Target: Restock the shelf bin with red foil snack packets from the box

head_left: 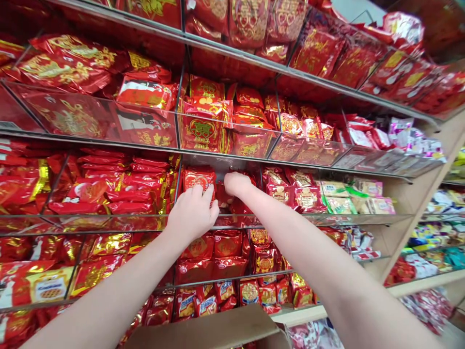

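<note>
My left hand [192,213] reaches over the clear front panel of a middle shelf compartment. Its fingers are stretched out and apart, touching a stack of red snack packets [199,177] with gold print. Just to the right, my right hand [236,184] is inside the same compartment, its fingers curled downward. Its fingertips are hidden, so what they hold, if anything, does not show. Dark red packets [224,198] lie low between the two hands, partly in shadow.
An open cardboard box [214,332] sits below my arms. Shelves above, below and beside hold many red and gold packets [201,128]. Clear dividers and front panels [112,223] edge the compartments. A wooden side panel [414,194] stands at the right, with another shelf beyond.
</note>
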The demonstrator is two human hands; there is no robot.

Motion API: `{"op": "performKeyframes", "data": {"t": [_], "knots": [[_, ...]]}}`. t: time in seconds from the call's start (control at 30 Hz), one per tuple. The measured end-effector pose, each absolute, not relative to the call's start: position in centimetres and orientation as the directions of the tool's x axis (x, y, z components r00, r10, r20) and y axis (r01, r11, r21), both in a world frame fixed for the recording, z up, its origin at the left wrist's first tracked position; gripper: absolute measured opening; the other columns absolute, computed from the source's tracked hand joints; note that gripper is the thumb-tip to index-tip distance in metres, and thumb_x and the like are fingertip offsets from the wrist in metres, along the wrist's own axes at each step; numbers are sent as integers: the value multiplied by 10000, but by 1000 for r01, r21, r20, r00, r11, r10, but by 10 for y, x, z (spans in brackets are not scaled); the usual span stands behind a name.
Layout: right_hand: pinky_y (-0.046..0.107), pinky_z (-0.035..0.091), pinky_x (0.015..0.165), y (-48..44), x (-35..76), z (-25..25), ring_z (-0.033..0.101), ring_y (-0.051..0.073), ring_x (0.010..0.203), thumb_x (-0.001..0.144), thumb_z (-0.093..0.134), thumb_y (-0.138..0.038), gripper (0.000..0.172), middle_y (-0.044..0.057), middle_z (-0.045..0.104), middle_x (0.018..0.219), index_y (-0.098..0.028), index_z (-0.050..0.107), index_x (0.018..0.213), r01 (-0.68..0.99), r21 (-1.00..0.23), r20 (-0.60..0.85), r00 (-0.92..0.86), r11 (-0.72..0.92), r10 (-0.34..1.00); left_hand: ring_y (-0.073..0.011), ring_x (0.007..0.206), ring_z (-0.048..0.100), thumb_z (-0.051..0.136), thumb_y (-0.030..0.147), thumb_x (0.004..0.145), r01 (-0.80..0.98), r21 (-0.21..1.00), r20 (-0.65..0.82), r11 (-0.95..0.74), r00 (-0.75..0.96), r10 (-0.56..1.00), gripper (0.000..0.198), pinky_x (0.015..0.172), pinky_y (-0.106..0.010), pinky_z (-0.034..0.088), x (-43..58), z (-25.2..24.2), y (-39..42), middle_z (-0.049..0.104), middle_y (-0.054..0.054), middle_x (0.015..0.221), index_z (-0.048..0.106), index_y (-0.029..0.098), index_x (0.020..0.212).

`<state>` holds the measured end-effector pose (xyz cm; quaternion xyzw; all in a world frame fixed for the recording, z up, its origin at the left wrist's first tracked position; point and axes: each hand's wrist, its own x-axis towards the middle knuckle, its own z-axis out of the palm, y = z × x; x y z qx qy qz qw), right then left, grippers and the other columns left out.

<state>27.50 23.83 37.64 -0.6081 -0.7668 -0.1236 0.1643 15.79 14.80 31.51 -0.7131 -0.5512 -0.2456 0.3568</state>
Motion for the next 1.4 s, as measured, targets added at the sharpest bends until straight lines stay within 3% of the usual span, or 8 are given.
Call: {"op": "performKeyframes", "data": {"t": [0.17, 0.33, 0.5, 0.7, 0.9, 1.07, 1.27, 1.4], "knots": [[341, 527, 773, 226, 277, 380, 635, 251, 963, 768, 541, -156, 290, 176, 654, 1058, -135, 644, 1038, 979, -12, 483, -173, 204, 858, -308, 880, 585, 278, 338, 871, 961, -240, 739, -136, 272, 616, 489, 758, -424, 481, 158, 314, 147, 596, -155, 941, 462, 109, 1261], [339, 529, 708, 211, 275, 378, 659, 250, 858, 834, 464, -203, 203, 148, 686, 905, -138, 623, 943, 960, 101, 659, -261, 261, 705, -307, 886, 581, 287, 336, 868, 960, -243, 735, -139, 276, 619, 495, 765, -423, 478, 158, 315, 147, 598, -156, 940, 455, 99, 1268], [285, 494, 620, 182, 286, 370, 662, 237, 770, 912, 344, -250, 218, 143, 662, 874, -128, 502, 1000, 964, 161, 757, -259, 212, 599, -299, 879, 585, 271, 344, 875, 961, -237, 731, -143, 273, 625, 500, 739, -418, 478, 157, 315, 146, 596, -156, 947, 448, 101, 1275], [269, 419, 567, 156, 313, 348, 643, 206, 710, 937, 278, -364, 271, 103, 630, 968, -181, 446, 1045, 957, -8, 830, -156, 291, 536, -293, 856, 590, 259, 406, 884, 960, -228, 739, -159, 278, 614, 502, 710, -415, 476, 158, 314, 144, 595, -143, 934, 480, 125, 1236], [278, 418, 658, 171, 304, 351, 617, 196, 824, 911, 388, -320, 199, 65, 636, 998, -196, 463, 1048, 833, -68, 808, -276, 549, 520, -259, 798, 603, 245, 395, 899, 935, -276, 730, -221, 353, 585, 475, 712, -413, 485, 152, 315, 139, 615, -129, 826, 643, 135, 873], [284, 429, 737, 184, 278, 360, 587, 181, 837, 885, 453, -271, 176, 70, 627, 918, -160, 515, 1005, 757, -82, 791, -347, 649, 505, -240, 1001, 560, 329, 244, 884, 877, -382, 726, -292, 481, 493, 349, 902, -380, 445, 136, 304, 115, 630, -136, 1035, 600, 109, 1056], [240, 433, 816, 188, 261, 361, 553, 132, 897, 825, 490, -130, 137, 75, 570, 1004, -152, 620, 862, 613, -26, 730, -528, 790, 434, -358, 1282, 348, 371, 356, 866, 862, -444, 727, -244, 506, 465, 502, 1046, -546, 288, 130, 296, 114, 441, -213, 1359, 467, 47, 1250], [264, 426, 868, 184, 281, 373, 584, 160, 929, 831, 458, -128, 198, 90, 640, 956, -137, 641, 907, 736, -1, 706, -479, 677, 522, -376, 1262, 375, 355, 434, 862, 884, -410, 737, -224, 466, 490, 553, 1037, -612, 241, 131, 300, 129, 440, -234, 1352, 487, 48, 1234]]}}
